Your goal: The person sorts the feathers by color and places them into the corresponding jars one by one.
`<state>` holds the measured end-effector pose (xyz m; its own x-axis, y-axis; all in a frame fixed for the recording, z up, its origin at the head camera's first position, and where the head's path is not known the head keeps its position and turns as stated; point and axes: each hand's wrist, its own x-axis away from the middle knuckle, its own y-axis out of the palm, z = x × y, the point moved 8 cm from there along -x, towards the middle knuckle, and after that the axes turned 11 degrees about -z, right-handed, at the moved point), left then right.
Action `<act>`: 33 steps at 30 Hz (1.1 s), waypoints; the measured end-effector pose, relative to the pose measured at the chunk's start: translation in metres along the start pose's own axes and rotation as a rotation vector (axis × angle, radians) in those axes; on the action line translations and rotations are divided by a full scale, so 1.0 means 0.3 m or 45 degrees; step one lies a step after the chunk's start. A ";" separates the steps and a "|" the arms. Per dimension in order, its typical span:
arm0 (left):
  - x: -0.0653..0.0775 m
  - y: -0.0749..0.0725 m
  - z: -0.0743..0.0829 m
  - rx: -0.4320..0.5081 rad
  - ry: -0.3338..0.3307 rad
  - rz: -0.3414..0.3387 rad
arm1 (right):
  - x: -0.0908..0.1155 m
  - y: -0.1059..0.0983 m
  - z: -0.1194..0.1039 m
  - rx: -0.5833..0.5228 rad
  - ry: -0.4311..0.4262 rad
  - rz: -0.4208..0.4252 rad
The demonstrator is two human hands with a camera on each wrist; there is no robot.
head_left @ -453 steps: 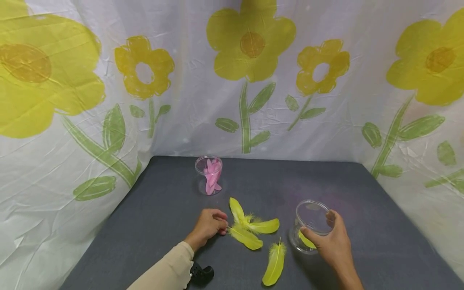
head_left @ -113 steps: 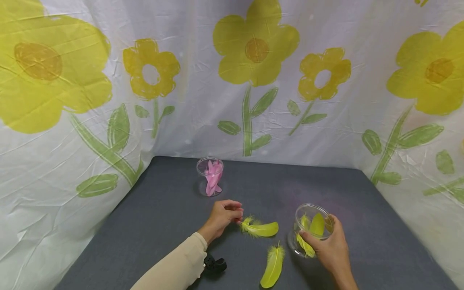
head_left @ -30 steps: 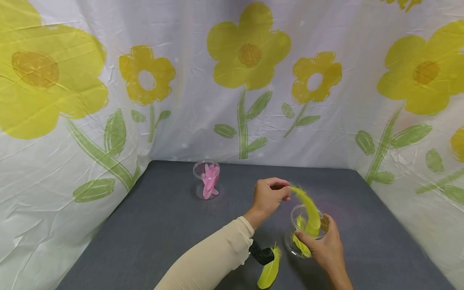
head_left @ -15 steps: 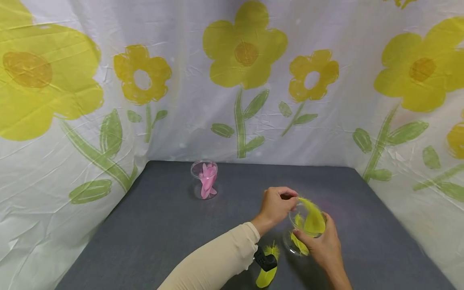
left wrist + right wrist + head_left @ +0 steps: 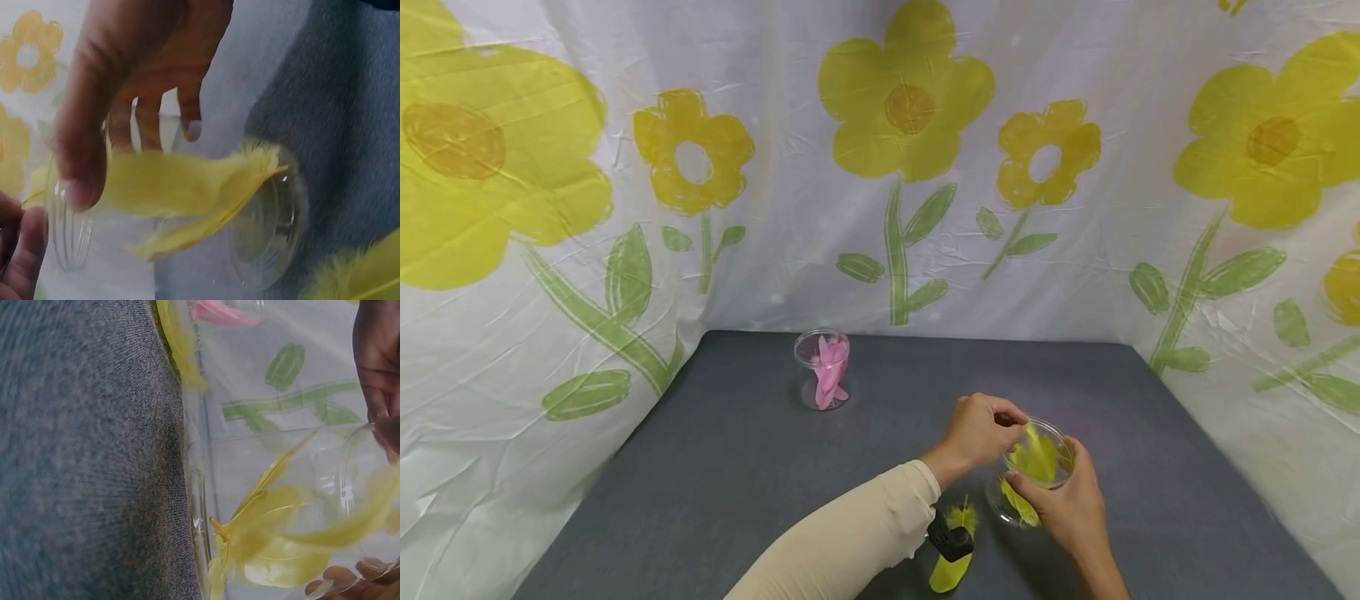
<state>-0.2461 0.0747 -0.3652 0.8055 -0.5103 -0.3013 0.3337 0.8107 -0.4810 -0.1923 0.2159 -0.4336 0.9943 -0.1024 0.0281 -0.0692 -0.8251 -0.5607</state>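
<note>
My right hand (image 5: 1071, 504) grips a clear plastic jar (image 5: 269, 250), thumb on the near side and fingers around the far side. The jar stands tilted on the dark table, with several yellow feathers (image 5: 275, 531) in it. At its rim, my left hand (image 5: 977, 433) pinches the quill end of a yellow feather (image 5: 1037, 454); the broad part hangs inside the jar. In the left wrist view the thumb and fingertip at the lower left hold that quill. Another yellow feather (image 5: 950, 575) lies on the table below my left wrist, partly hidden by a black wrist device (image 5: 951, 540).
A second clear jar (image 5: 805, 354) holding pink feathers (image 5: 830, 375) stands at the back left of the dark table (image 5: 715, 467). Behind and at both sides hangs a white cloth (image 5: 790, 208) printed with yellow flowers.
Feathers lying mid-table earlier are now in the right-hand jar. Over the last second my left hand has lowered a yellow feather into it; my right hand keeps its grip.
</note>
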 end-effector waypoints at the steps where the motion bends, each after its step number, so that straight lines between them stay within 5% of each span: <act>1: -0.002 0.012 -0.001 0.011 -0.017 -0.026 | 0.000 -0.001 0.000 0.002 -0.005 0.003; 8: -0.007 0.045 -0.006 0.114 -0.058 -0.098 | -0.001 -0.008 -0.008 0.002 -0.039 0.047; 22: 0.020 -0.004 -0.067 0.687 -0.031 -0.122 | 0.000 -0.008 -0.010 -0.002 -0.060 0.084; 33: 0.063 -0.066 -0.190 0.746 -0.102 -0.102 | 0.003 -0.010 -0.011 -0.025 -0.081 0.120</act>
<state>-0.2653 0.0327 -0.4085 0.7933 -0.5718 -0.2089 0.5914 0.8053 0.0418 -0.1916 0.2165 -0.4292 0.9864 -0.1450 -0.0772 -0.1635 -0.8244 -0.5419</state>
